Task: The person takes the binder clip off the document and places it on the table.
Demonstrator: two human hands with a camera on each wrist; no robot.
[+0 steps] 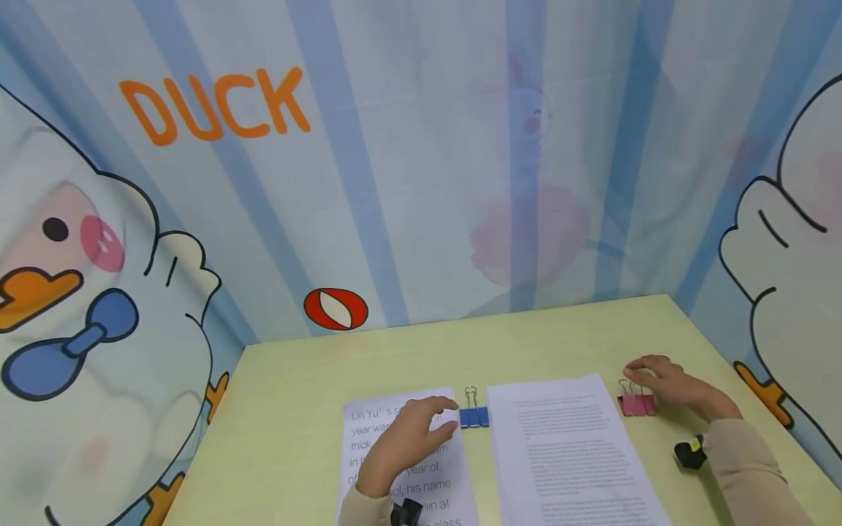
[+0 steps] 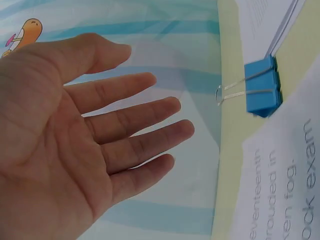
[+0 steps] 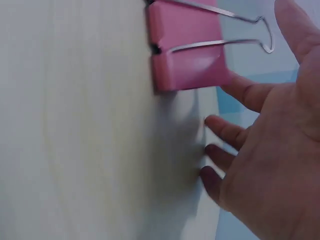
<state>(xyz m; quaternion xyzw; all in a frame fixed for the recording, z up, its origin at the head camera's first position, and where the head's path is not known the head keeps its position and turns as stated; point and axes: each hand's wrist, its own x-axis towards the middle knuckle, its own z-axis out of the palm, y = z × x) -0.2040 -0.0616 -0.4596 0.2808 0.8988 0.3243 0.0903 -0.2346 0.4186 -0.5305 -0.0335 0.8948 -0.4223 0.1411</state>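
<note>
My left hand [image 1: 411,438] hovers over a sheet of large print [image 1: 421,486], its fingers parted and holding nothing. Just past its fingertips is a blue binder clip [image 1: 473,417], wire handles up; the left wrist view shows the same blue clip [image 2: 262,87] beside the papers. At the right, my right hand [image 1: 680,383] reaches around a pink binder clip [image 1: 636,405] standing on the table. In the right wrist view the thumb [image 3: 297,25] is apart from the pink clip's [image 3: 192,50] wire handles, and the index fingertip passes behind the clip's body.
A stack of small-print pages [image 1: 572,453] lies between the two clips. Both rest on a pale yellow table [image 1: 276,416]. A curtain [image 1: 421,161] with cartoon ducks rises behind the table's back edge. Small black devices [image 1: 689,454] sit at the wrists.
</note>
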